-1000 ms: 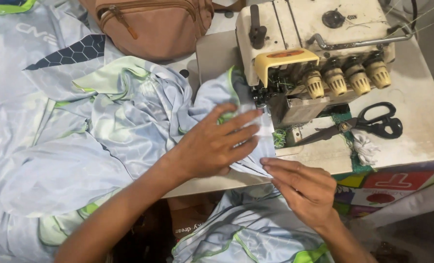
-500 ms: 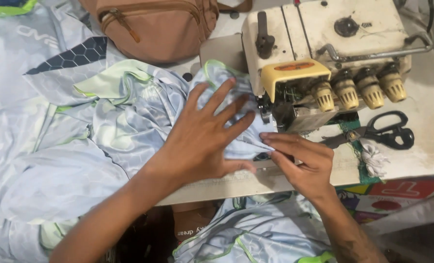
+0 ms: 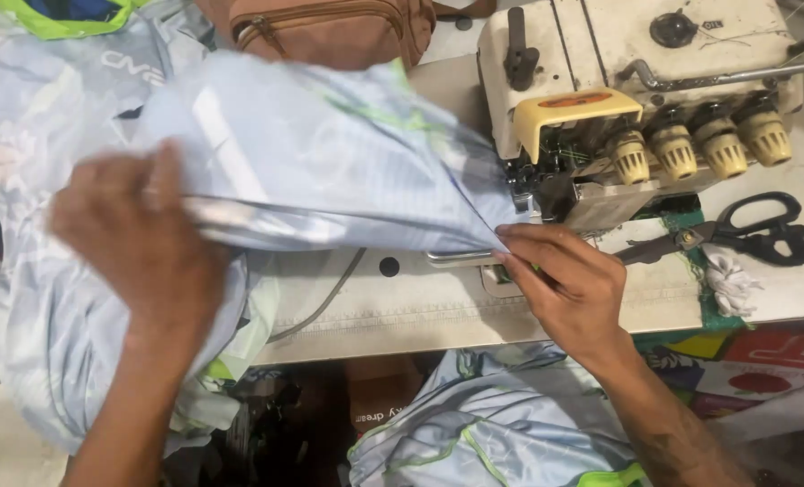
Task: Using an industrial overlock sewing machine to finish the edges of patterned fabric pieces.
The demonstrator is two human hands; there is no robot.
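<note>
Black-handled scissors [image 3: 753, 233] lie on the pale desk [image 3: 420, 316] at the right, just beside a small bunch of white fabric scraps [image 3: 729, 280]. A brown zipped bag [image 3: 330, 32] sits at the top edge. Below the desk, a dark box, perhaps cardboard [image 3: 379, 397], shows dimly.

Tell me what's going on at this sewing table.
A person is working pale blue fabric at an overlock sewing machine. The left hand holds a fold of the cloth lifted and stretched, blurred with motion. The right hand pinches its edge at the machine's foot. Black scissors lie to the right, a brown bag behind.
</note>
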